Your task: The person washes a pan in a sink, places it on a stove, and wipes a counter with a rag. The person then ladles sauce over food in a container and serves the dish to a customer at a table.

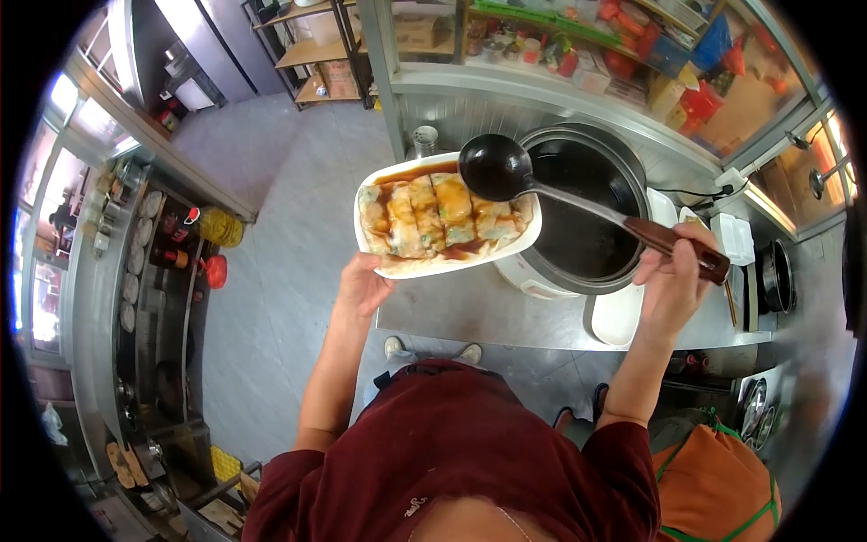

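Observation:
My left hand (364, 284) grips the near left edge of a white oblong dish (463, 262). In the dish lie rice noodle rolls (424, 215), cut in pieces, with egg and brown sauce over them. My right hand (677, 278) is closed around the brown handle of a ladle (578, 202). The ladle's dark bowl hangs over the dish's far right side, tilted, with brown liquid in it. Just right of the dish stands a large round pot (623, 282) of dark liquid, partly behind the ladle's shaft.
The pot stands on a steel counter (433, 318). A white empty-looking dish (618, 316) lies beside it, and white foam boxes (733, 237) sit farther right. A metal shaker (424, 140) is behind. Another person in an orange apron (722, 479) stands close on my right.

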The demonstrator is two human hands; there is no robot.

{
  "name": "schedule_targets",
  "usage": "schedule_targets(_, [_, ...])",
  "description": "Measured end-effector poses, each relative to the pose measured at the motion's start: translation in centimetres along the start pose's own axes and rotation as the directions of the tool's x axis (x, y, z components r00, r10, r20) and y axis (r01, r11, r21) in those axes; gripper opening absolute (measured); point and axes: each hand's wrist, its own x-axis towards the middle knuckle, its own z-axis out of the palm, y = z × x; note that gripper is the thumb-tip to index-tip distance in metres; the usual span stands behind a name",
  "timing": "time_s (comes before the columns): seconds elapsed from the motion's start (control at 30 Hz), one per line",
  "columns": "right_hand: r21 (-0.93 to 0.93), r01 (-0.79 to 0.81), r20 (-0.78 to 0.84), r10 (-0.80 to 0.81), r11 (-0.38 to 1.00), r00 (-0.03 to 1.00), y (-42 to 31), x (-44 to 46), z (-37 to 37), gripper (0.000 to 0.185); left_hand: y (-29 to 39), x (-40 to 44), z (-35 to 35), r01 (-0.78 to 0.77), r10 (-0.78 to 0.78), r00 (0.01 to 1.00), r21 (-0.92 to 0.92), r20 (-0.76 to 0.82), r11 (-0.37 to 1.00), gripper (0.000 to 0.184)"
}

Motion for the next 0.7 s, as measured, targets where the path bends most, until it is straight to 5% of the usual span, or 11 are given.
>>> schedule_targets(0.17, [-0.01,-0.028,-0.308,0.023,1.0,0.951,0.4,1.2,-4.4,0.018,-0.4,-0.3,2.0,-0.059,0.062,0.992,0.033,-0.108,0.998,0.05])
schedule_targets(0.3, [-0.122,0.009,-0.269,-0.042,0.992,0.962,1.5,0.6,-8.9,0.019,-0.3,-0.5,1.1,-0.069,0.072,0.996,0.059,-0.059,0.996,0.048])
schedule_targets(0.4, [-0.371,-0.006,-0.247,-0.093,0.928,0.964,3.7,-0.7,-11.1,0.017,-0.7,-0.6,1.4,-0.112,0.118,0.989,0.067,-0.092,0.991,0.049])
schedule_targets(0.47, [-0.454,-0.027,-0.187,-0.066,0.891,0.98,5.3,-2.0,-12.0,0.012,-0.8,-0.7,1.8,-0.135,0.14,0.987,0.066,-0.079,0.989,0.049])
schedule_targets(0.53, [-0.656,0.119,0.077,-0.09,0.745,0.993,5.3,-2.7,-11.9,0.013,-1.0,-0.8,2.0,-0.169,0.176,0.98,0.075,-0.092,0.983,0.05])
schedule_targets(0.63, [-0.82,0.454,0.453,-0.089,0.35,0.887,5.3,-2.8,-12.1,0.024,-1.2,-1.0,2.0,-0.218,0.229,0.966,0.091,-0.122,0.972,0.051])
schedule_targets(0.7, [-0.801,0.486,0.47,-0.137,0.349,0.872,5.7,-2.5,-13.2,0.026,-1.6,-1.0,1.7,-0.256,0.269,0.956,0.111,-0.121,0.96,0.053])
